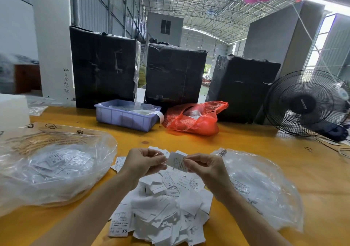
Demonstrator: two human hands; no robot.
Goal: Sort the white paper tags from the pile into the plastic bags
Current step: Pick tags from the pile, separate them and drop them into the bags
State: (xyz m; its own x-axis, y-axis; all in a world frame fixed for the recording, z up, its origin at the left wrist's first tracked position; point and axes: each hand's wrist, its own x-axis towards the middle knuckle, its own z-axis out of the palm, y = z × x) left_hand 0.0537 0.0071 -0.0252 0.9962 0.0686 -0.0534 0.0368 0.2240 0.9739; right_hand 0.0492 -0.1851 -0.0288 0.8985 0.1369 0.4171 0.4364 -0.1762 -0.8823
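A pile of white paper tags [166, 208] lies on the yellow table [284, 151] right in front of me. Above the pile, my right hand [204, 167] pinches one white tag [177, 161] at its right edge. My left hand [144, 162] has its fingers curled at the tag's left edge, touching it. A clear plastic bag [56, 166] holding several tags sits to the left of the pile. A second clear plastic bag [265, 189] lies to the right, and looks nearly flat.
Behind the pile stand a blue plastic bin [125, 117] and a red plastic bag [195, 118]. Three black wrapped boxes [174, 75] line the table's far side. A black fan [306, 103] stands at the right, a white pillar [53, 46] at the left.
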